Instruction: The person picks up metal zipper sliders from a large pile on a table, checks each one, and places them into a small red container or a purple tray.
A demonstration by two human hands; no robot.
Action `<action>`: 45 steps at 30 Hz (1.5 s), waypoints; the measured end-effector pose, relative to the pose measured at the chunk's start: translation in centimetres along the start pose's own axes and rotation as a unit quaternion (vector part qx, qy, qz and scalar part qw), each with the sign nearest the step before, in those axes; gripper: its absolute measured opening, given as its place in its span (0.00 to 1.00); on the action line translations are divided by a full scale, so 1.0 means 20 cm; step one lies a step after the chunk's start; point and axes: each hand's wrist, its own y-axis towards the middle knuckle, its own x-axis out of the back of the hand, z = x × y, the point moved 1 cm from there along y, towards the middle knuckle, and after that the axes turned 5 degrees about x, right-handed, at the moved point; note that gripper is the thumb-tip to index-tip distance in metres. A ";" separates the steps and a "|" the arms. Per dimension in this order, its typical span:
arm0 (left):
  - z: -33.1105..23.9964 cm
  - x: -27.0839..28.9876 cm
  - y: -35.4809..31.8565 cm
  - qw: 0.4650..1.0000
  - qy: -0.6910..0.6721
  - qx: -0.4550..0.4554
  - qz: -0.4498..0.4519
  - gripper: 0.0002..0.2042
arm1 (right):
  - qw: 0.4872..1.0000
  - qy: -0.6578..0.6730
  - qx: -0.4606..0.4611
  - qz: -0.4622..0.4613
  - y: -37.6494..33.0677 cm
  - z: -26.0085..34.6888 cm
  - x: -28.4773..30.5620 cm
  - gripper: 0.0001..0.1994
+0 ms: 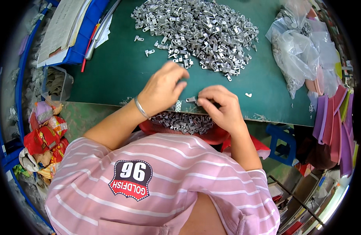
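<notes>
My right hand (222, 106) pinches a small silver metal bracket (191, 100) between thumb and fingertips, just above the near edge of the table. To its left is my left hand (164, 87), with a metal bangle (141, 107) at the wrist. Its fingers are bent, with a gap between thumb and forefinger and nothing visible in it. Beyond both hands a large heap of similar metal brackets (204, 33) covers the far middle of the table. More brackets (186, 123) lie in a red basket (149, 127) below the table edge, against my body.
The green tabletop (110, 78) carries a blue tray (80, 49) of papers, a red pen (86, 56) and a clear plastic box (67, 84) at left. Clear bags (296, 55) stand at right. A blue stool (284, 143) and purple and pink strips (333, 125) are lower right.
</notes>
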 end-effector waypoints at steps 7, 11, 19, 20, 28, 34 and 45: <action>0.09 -0.03 0.09 0.994 0.091 -0.020 -0.056 0.11 | 0.969 -0.222 0.070 -0.087 0.29 -0.06 -0.17 0.10; 0.08 -0.01 0.04 0.997 0.069 -0.008 -0.045 0.13 | 0.972 -0.198 0.059 -0.113 0.28 -0.10 -0.18 0.06; 0.12 0.05 0.01 0.995 -0.050 0.091 0.007 0.15 | 0.960 0.081 -0.267 -0.029 0.10 -0.03 -0.01 0.05; 0.12 0.05 0.00 0.995 -0.054 0.080 0.000 0.14 | 0.975 -0.017 -0.222 0.021 0.09 -0.02 -0.01 0.05; 0.08 0.03 -0.02 1.000 0.020 0.017 0.008 0.08 | 0.959 -0.272 -0.004 -0.081 0.30 -0.02 -0.18 0.06; 0.05 0.03 -0.04 0.998 0.002 -0.012 0.059 0.06 | 0.950 -0.302 -0.032 -0.073 0.30 -0.05 -0.17 0.07; 0.12 0.01 0.12 0.993 0.100 -0.018 -0.055 0.12 | 0.990 -0.139 -0.032 0.004 0.12 -0.01 0.02 0.05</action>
